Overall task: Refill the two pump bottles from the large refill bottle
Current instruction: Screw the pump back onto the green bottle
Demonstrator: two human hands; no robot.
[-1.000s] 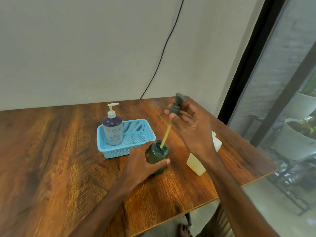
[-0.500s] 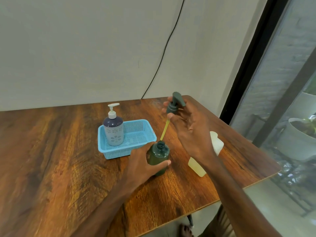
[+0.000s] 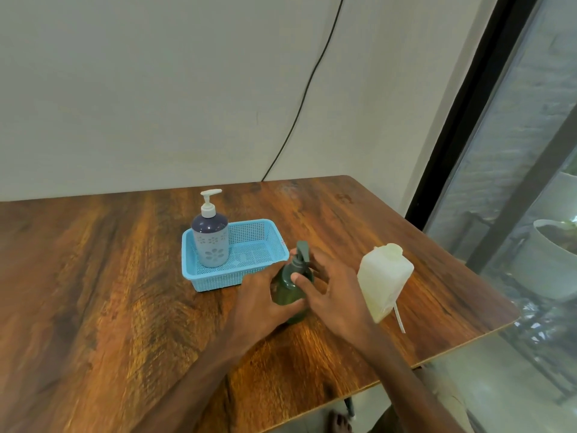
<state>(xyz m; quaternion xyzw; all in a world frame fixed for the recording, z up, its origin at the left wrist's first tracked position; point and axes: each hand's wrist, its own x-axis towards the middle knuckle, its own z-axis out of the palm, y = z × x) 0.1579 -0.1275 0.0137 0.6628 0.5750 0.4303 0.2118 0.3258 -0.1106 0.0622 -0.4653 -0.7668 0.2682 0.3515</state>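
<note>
A dark green pump bottle (image 3: 287,293) stands on the wooden table (image 3: 93,292), just in front of the blue basket. My left hand (image 3: 259,303) grips its body from the left. Its green pump head (image 3: 302,252) sits down on the neck, and my right hand (image 3: 335,292) holds the pump's collar between thumb and fingers. The large whitish refill bottle (image 3: 384,279) stands to the right of my right hand, its mouth uncapped. A blue-and-white pump bottle (image 3: 209,242) with a white pump stands upright in the left end of the basket (image 3: 237,281).
A thin white tube (image 3: 399,318) lies on the table by the refill bottle's base. The table's right edge (image 3: 487,331) runs close behind the refill bottle, with a glass door and plant pots beyond. A black cable (image 3: 299,104) hangs down the wall.
The pump head, held up with its yellowish tube above the green bottle, has come down onto the bottle's neck. My right hand dropped with it. My left hand kept its grip.
</note>
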